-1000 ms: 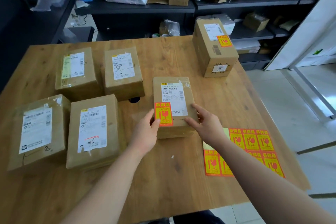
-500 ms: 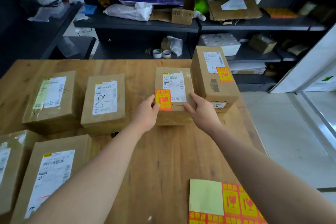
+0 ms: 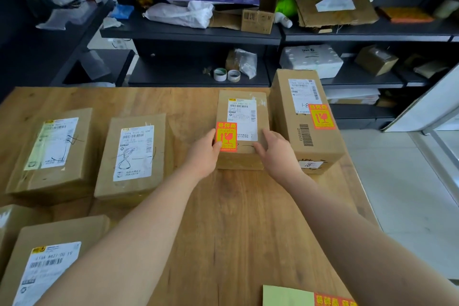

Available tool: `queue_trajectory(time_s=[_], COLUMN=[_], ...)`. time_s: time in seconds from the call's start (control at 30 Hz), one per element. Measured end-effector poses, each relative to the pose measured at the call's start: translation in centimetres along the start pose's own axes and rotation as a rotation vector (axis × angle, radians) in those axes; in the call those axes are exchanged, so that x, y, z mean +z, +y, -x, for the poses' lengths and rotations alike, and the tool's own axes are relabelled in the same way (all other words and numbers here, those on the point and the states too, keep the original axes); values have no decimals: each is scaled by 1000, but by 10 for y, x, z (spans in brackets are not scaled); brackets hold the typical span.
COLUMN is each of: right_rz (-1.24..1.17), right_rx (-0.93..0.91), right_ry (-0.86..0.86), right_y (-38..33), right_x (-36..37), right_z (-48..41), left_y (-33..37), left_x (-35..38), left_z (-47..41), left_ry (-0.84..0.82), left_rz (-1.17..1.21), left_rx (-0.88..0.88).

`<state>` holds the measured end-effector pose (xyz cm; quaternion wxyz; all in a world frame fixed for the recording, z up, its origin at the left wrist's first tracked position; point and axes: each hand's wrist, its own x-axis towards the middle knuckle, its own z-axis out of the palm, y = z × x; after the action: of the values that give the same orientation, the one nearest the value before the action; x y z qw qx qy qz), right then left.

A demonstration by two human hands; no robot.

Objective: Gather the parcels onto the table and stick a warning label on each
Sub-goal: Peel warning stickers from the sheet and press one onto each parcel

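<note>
Your left grip and right grip both clamp the orange-labelled parcel, far on the desk, just beside the taller labelled box.

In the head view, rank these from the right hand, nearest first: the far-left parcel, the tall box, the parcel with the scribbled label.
1. Tall box, just right of the right hand.
2. Scribbled-label parcel, left, beyond the left hand.
3. Far-left parcel, leftmost in that row.
</note>
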<state>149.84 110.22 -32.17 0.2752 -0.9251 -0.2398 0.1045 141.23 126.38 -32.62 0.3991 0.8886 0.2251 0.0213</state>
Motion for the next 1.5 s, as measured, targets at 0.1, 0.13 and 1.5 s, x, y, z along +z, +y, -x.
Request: queue_trajectory(time_s=[0.1,0.13,1.5], right_rz=[106,148,78], right_rx=[-18,-42,-300], right_ry=[35,53,-223], right_y=[-6,-10,-75], right_x=[-1,-1,37], right_z=[0,1,227], left_y=[4,5,-55], left_x=[-5,-8,-60], left_z=[5,8,259], left_ry=[43,65,85], left_rz=[-161,-221,-226], left_rx=[11,14,-164])
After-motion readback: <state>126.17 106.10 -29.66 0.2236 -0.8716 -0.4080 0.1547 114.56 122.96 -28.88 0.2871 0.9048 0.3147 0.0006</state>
